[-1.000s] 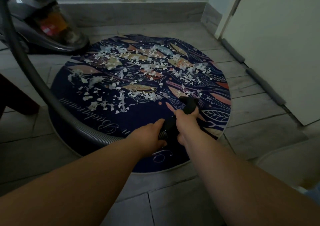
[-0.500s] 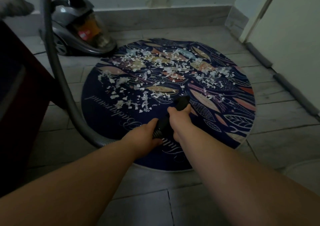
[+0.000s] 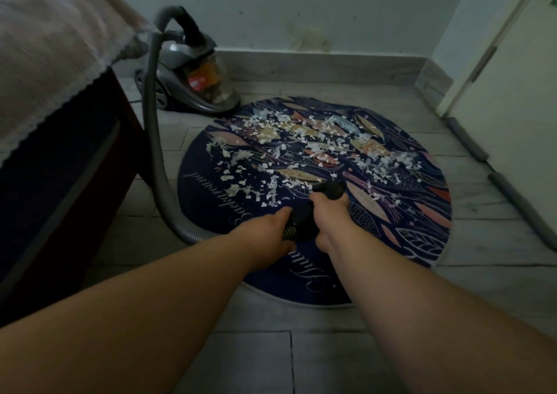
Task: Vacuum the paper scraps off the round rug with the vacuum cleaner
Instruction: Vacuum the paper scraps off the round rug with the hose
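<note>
**Head view**

1. The round rug lies flat on the tiled floor. It is dark blue with a fish and leaf pattern.
2. The paper scraps are white. They cover the rug's far half, from 9 o'clock through 12 o'clock to 3 o'clock. The band from 5 to 8 o'clock shows almost none.
3. The vacuum cleaner stands on the floor at 11 o'clock from the rug, just beside the rim and against the skirting board.
4. The grey hose rises from the cleaner and drops along the 9 o'clock side. It then bends across the rug rim at 8 o'clock toward the hands.
5. The black nozzle points at the rug centre, at the near edge of the scraps. Whether it touches the rug cannot be told.
6. The left hand grips the ribbed hose end, with its fingers curled round it.
7. The right hand holds the black tube just behind the nozzle, wrapped round it.
8. A bed with a pale blanket stands at 9 o'clock. A door stands at 2 o'clock.
</note>
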Demonstrator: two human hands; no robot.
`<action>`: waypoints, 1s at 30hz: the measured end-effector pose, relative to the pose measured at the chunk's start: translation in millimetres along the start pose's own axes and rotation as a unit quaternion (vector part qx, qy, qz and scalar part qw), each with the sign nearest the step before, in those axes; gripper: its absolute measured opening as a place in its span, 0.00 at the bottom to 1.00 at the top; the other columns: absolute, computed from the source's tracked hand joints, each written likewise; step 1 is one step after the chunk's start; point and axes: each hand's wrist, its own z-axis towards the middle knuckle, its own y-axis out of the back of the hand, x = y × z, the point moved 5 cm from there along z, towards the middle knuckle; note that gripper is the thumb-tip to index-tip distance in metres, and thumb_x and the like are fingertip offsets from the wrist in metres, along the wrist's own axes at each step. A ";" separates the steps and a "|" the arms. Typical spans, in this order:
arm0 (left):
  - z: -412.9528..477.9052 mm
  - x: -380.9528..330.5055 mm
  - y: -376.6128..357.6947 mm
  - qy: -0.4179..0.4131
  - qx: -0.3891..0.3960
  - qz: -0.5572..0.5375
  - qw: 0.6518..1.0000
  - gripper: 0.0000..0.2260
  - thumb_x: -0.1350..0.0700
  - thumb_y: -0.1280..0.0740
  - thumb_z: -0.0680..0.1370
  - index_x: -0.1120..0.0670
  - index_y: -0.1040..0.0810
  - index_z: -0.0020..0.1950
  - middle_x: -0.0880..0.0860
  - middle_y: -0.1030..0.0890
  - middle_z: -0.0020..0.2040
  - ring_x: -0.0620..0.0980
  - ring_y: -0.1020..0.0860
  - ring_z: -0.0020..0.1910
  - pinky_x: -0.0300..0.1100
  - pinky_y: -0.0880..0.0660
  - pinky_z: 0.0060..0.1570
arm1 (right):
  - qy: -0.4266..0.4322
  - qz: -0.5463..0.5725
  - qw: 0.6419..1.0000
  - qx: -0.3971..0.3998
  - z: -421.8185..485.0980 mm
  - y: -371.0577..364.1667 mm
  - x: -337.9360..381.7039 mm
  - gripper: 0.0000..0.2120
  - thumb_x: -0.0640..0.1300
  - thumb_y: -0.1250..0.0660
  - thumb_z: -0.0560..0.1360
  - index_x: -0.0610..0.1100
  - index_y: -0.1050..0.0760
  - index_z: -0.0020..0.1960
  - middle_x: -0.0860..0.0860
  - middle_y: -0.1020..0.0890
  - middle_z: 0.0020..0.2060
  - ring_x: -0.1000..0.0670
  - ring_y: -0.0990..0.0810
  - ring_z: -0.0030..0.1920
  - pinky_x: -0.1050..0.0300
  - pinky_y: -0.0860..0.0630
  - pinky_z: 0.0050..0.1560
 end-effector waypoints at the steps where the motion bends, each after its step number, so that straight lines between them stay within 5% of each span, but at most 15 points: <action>1: -3.4 -0.7 4.5 -0.002 -0.007 -0.003 1.000 0.31 0.48 0.36 0.79 0.51 0.48 0.76 0.56 0.28 0.66 0.55 0.27 0.60 0.45 0.30 0.56 | 0.010 0.002 1.000 -0.004 -3.9 -3.1 4.7 0.36 0.46 0.34 0.78 0.59 0.51 0.79 0.42 0.24 0.61 0.39 0.22 0.52 0.36 0.21 0.57; 9: -41.1 22.7 28.6 -0.018 -0.054 -0.051 0.997 0.29 0.48 0.36 0.79 0.50 0.46 0.75 0.56 0.26 0.63 0.55 0.26 0.58 0.42 0.31 0.51 | 0.036 -0.018 0.999 -0.007 -43.5 -34.7 22.3 0.40 0.47 0.32 0.78 0.59 0.54 0.79 0.40 0.25 0.60 0.38 0.22 0.53 0.38 0.21 0.56; 15: -67.3 31.8 50.8 -0.043 -0.057 -0.050 0.996 0.26 0.49 0.37 0.79 0.51 0.44 0.73 0.56 0.24 0.61 0.55 0.24 0.54 0.45 0.28 0.50 | 0.063 -0.031 0.997 -0.036 -83.4 -46.4 33.4 0.38 0.42 0.33 0.78 0.53 0.51 0.80 0.40 0.27 0.63 0.42 0.23 0.45 0.46 0.22 0.46; 20: -85.1 32.0 59.2 -0.082 -0.095 -0.050 0.991 0.25 0.51 0.35 0.77 0.50 0.41 0.71 0.55 0.25 0.60 0.54 0.24 0.49 0.45 0.28 0.45 | 0.073 -0.028 0.996 -0.038 -103.8 -47.4 34.2 0.41 0.40 0.33 0.77 0.55 0.54 0.80 0.43 0.27 0.47 0.43 0.24 0.44 0.44 0.20 0.51; 24: -74.9 25.6 42.2 -0.093 -0.085 -0.027 0.992 0.35 0.50 0.38 0.79 0.47 0.57 0.77 0.55 0.32 0.68 0.56 0.25 0.57 0.49 0.27 0.54 | 0.063 -0.040 0.997 -0.030 -90.5 -39.5 30.4 0.47 0.42 0.30 0.76 0.61 0.60 0.80 0.40 0.27 0.64 0.38 0.22 0.55 0.38 0.22 0.59; 30: -38.8 28.7 16.8 -0.076 -0.067 -0.030 0.994 0.34 0.49 0.38 0.79 0.46 0.57 0.77 0.56 0.34 0.70 0.57 0.25 0.59 0.50 0.27 0.55 | 0.017 -0.010 0.999 -0.026 -38.9 -35.0 12.9 0.41 0.44 0.30 0.75 0.57 0.50 0.80 0.40 0.28 0.64 0.37 0.23 0.55 0.36 0.22 0.58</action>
